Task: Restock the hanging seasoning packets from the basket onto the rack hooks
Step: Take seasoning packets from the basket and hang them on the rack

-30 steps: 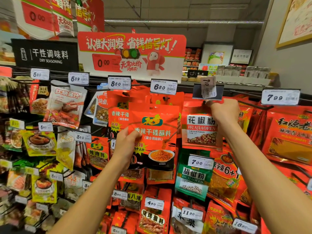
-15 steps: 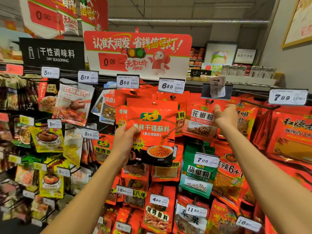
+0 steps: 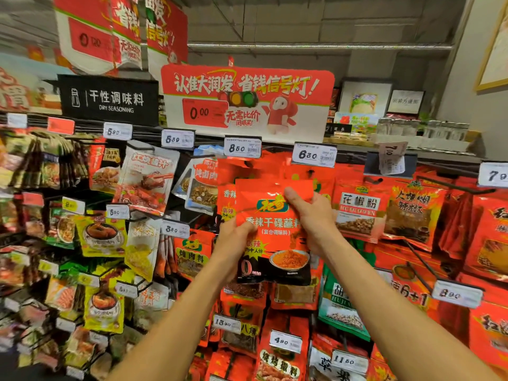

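Note:
I hold a red and black seasoning packet [image 3: 270, 237] up in front of the rack, just below the 8.50 price tag [image 3: 242, 146] and the 6.80 price tag [image 3: 313, 155]. My left hand [image 3: 235, 243] grips its lower left edge. My right hand [image 3: 310, 215] pinches its upper right corner, thumb on the front. Matching red packets [image 3: 228, 182] hang right behind it on the hook. The hook's tip is hidden by the packets. No basket is in view.
Rows of hooks with hanging packets fill the rack: a red Huajiaofen packet [image 3: 357, 213] to the right, yellow packets [image 3: 101, 235] at left. A red promotion sign [image 3: 247, 103] and a black Dry Seasoning sign [image 3: 110, 101] stand above.
My right hand left the flipped 7.00 tag and the Huajiaofen packet, moved left and took the held packet's top right corner. The left hand raised the packet slightly; the view shifted.

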The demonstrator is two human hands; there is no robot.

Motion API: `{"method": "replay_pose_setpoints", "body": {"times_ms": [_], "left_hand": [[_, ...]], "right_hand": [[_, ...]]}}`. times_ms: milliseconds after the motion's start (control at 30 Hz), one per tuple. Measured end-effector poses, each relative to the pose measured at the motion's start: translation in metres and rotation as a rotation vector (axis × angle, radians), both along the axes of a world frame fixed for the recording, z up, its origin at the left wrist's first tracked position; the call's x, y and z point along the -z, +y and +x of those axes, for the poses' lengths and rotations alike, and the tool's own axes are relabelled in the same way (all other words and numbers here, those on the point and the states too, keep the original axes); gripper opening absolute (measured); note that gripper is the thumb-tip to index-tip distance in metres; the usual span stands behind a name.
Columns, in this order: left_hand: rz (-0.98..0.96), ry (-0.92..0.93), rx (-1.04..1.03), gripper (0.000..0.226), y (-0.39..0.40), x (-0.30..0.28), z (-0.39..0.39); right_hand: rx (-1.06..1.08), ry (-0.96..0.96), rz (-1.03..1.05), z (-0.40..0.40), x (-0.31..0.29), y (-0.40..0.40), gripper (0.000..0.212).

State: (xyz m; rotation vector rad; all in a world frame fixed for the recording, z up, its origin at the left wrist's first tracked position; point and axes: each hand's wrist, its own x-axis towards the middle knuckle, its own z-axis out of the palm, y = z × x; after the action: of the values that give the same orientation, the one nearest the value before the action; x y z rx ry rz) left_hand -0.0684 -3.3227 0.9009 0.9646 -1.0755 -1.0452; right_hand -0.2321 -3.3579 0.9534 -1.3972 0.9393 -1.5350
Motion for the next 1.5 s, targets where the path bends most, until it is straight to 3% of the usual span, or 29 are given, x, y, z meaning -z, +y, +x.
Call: {"method": "replay_pose_setpoints", "body": {"times_ms": [167,367,567,800,867,933,1033,1133,1300,1367,1500], "left_hand": [[-0.058,0.073,0.014,0.031,-0.018,-0.019,0.039],[-0.076,-0.125,-0.224,0.023,-0.059,-0.06,0.059],[-0.007,-0.195,-0.272,0.038,-0.083,-0.06,0.065],[0.001,-0.31,-0.325,0.045,-0.096,-0.063,0.061],[-0.07,-0.348,-0.349,0.045,-0.094,-0.055,0.063],[-0.164,-0.396,-0.354,0.043,-0.09,-0.039,0.067],[-0.238,-0.542,-0.287,0.074,-0.088,-0.01,0.074],[-0.237,-0.594,-0.215,0.085,-0.097,0.0,0.068],[-0.218,-0.701,-0.3,0.107,-0.119,0.001,0.064],[-0.224,-0.757,-0.312,0.105,-0.129,0.0,0.067],[-0.309,-0.859,-0.329,0.075,-0.15,-0.003,0.075]], "right_hand": [[0.048,0.027,-0.009,0.045,-0.01,-0.016,0.017],[0.199,-0.009,0.048,0.079,-0.034,-0.042,0.019],[0.405,0.048,0.085,0.092,-0.036,-0.058,0.023],[0.555,0.333,-0.024,0.087,-0.027,-0.061,0.032],[0.608,0.401,-0.081,0.082,-0.017,-0.051,0.031],[0.664,0.495,-0.104,0.071,0.002,-0.042,0.045],[0.665,0.564,-0.048,0.059,0.027,-0.037,0.07],[0.627,0.558,-0.002,0.072,0.035,-0.048,0.064],[0.656,0.643,0.064,0.092,0.042,-0.072,0.065],[0.667,0.662,0.055,0.092,0.041,-0.082,0.063],[0.715,0.679,0.017,0.095,0.042,-0.1,0.051]]}}
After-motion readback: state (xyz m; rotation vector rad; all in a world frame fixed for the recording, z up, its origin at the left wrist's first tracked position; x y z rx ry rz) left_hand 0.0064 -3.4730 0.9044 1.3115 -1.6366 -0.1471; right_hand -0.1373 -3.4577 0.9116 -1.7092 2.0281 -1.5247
